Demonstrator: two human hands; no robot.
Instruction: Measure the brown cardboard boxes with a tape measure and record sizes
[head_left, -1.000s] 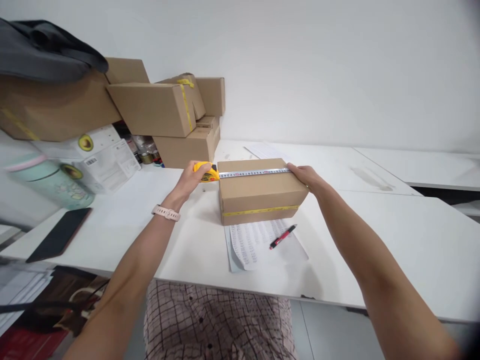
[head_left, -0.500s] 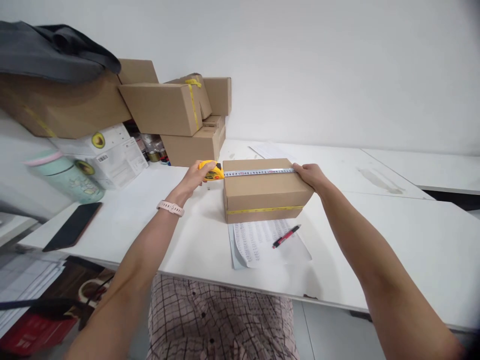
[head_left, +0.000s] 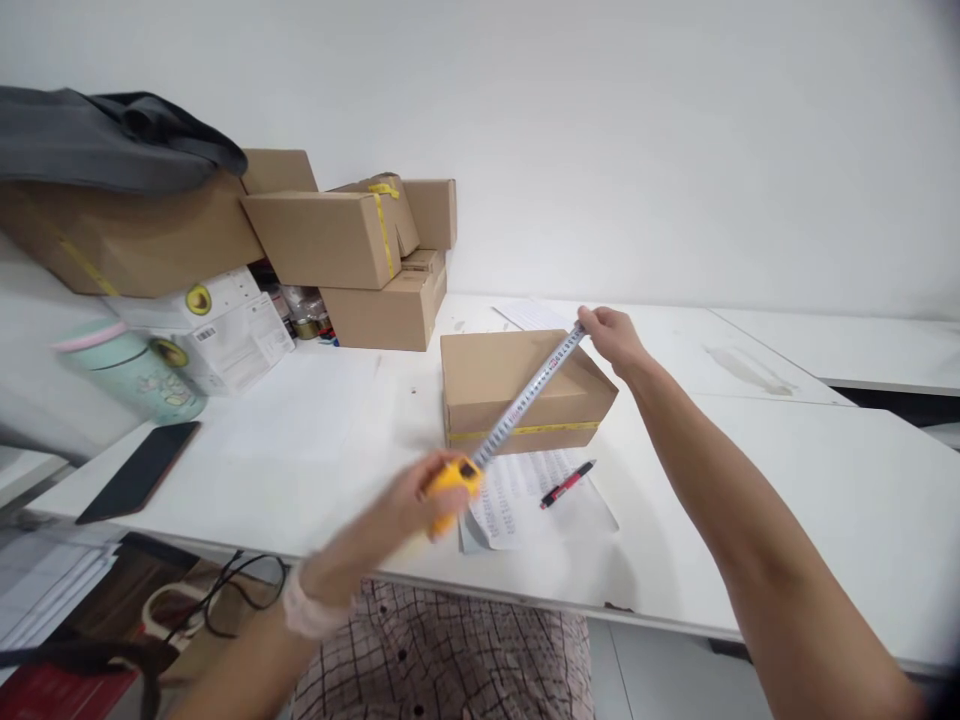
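Observation:
A cardboard box point(head_left: 495, 365) with a strip of yellow tape along its front side rests on the white table. My left hand point(head_left: 409, 495), blurred by motion, is closed around the yellow case of a tape measure point(head_left: 455, 488) in front of the box's left corner. From the case the blade point(head_left: 529, 395) runs slantwise up across the box. My right hand point(head_left: 611, 332) pinches the blade's end above the box's far right corner. Printed sheets point(head_left: 506, 510) lie partly under the box, with a red and black pen point(head_left: 568, 484) on them.
Several cardboard boxes point(head_left: 319, 240) are stacked at the back left, a dark grey cloth item point(head_left: 112, 150) on top. A mint green bottle point(head_left: 131, 370) and a dark phone point(head_left: 139, 470) stand and lie at the table's left side. A white wall point(head_left: 675, 150) rises behind.
My left hand has swung the tape measure case from the box's left end toward me. The blade has lifted off the box's top and now slants. My right hand has risen slightly with its end.

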